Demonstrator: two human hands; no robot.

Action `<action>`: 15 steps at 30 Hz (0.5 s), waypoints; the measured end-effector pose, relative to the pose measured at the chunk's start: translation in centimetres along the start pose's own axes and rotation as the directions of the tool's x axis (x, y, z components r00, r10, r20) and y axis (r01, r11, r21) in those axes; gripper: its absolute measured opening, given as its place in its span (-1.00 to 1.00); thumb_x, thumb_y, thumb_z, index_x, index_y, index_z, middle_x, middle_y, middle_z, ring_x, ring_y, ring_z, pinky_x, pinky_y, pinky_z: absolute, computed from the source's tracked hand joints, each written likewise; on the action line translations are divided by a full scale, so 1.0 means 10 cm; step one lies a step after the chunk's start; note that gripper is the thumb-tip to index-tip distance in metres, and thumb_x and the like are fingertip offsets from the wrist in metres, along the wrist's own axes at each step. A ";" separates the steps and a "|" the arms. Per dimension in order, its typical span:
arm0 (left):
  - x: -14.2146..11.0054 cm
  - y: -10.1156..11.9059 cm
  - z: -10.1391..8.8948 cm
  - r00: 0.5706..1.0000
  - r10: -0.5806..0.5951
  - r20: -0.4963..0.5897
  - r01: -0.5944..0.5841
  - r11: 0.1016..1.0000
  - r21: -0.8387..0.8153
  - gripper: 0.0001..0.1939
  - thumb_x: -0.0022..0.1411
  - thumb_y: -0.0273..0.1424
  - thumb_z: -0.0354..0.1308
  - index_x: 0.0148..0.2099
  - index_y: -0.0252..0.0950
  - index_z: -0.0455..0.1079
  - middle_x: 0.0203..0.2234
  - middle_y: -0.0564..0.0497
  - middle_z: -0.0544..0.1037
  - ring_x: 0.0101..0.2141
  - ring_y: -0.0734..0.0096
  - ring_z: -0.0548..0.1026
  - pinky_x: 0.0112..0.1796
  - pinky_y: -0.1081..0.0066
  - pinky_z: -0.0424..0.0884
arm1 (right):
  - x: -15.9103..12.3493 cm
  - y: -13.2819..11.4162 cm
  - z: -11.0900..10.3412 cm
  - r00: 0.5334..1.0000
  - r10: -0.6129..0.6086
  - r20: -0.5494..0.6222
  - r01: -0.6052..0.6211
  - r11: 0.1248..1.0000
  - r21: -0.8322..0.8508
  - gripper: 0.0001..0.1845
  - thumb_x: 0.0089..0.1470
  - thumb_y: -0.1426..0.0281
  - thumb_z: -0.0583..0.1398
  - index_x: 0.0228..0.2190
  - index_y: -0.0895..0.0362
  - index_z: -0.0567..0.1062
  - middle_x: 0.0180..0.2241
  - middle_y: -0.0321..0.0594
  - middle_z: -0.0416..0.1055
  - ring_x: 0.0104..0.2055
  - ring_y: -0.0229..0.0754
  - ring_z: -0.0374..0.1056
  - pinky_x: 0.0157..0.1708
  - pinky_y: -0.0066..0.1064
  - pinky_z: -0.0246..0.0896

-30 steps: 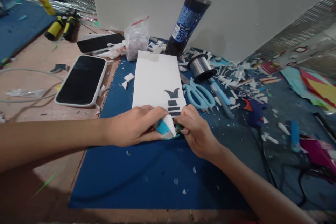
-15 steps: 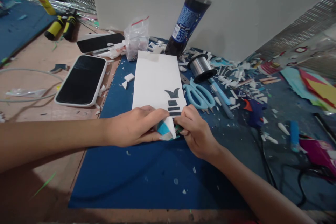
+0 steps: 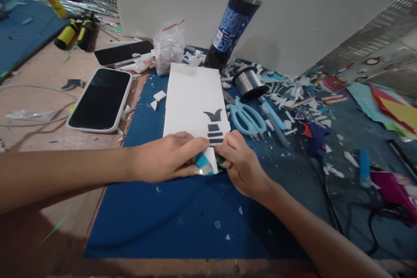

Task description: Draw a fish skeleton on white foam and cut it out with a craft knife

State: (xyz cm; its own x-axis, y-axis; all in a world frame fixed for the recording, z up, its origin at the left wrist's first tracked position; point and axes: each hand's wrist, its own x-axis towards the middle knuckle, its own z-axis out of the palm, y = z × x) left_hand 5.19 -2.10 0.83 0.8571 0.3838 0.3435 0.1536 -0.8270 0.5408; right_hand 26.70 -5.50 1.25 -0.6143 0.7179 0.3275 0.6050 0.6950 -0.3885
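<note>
A white paper sheet (image 3: 192, 95) with dark cut-out shapes lies on a blue cutting mat (image 3: 169, 213). My left hand (image 3: 166, 156) presses flat on the sheet's near edge, its fingertips at the corner. My right hand (image 3: 243, 165) pinches that near corner, which is folded up and shows a blue and teal underside (image 3: 204, 163). A small green tool seems to sit in my right fingers, mostly hidden. Both hands meet at the corner.
Light blue scissors (image 3: 249, 117), a wire spool (image 3: 249, 83) and a dark drink bottle (image 3: 233, 26) stand behind the sheet. A phone (image 3: 99, 99) lies left on the wooden table, a second phone (image 3: 122, 52) behind it. Paper scraps, a glue gun (image 3: 314, 139) and cables fill the right.
My right hand has crept slightly left toward the folded corner. Otherwise the hands and sheet hold almost the same pose.
</note>
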 end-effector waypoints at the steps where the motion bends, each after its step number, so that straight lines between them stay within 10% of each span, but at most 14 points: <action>1: 0.00 0.00 0.00 1.000 0.002 0.002 -0.002 1.000 0.005 -0.72 0.38 -0.24 -0.24 -0.08 -0.38 0.07 -0.45 0.01 0.33 -0.53 0.53 0.29 -0.51 0.58 0.24 | 0.00 0.00 0.00 1.000 -0.002 0.000 0.002 1.000 -0.004 -0.79 -0.03 0.67 -0.06 -0.50 0.13 0.19 -0.52 -0.29 -0.02 -0.43 -0.24 -0.01 -0.49 -0.45 -0.11; 15: 0.01 -0.03 0.01 0.995 0.094 0.015 -0.095 0.991 0.089 -0.74 0.40 -0.30 -0.33 -0.10 -0.38 0.06 -0.44 -0.09 0.42 -0.46 0.42 0.33 -0.48 0.51 0.25 | -0.01 0.01 -0.02 0.996 -0.004 0.089 0.006 1.000 -0.023 -0.78 0.03 0.66 -0.06 -0.52 0.15 0.22 -0.53 -0.29 -0.02 -0.44 -0.24 -0.05 -0.48 -0.45 -0.11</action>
State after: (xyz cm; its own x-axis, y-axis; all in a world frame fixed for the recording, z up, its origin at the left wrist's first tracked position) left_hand 5.32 -1.89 0.62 0.8753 0.2978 0.3810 0.1145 -0.8931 0.4350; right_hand 26.94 -5.52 1.36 -0.6593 0.7087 0.2512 0.6127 0.7000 -0.3669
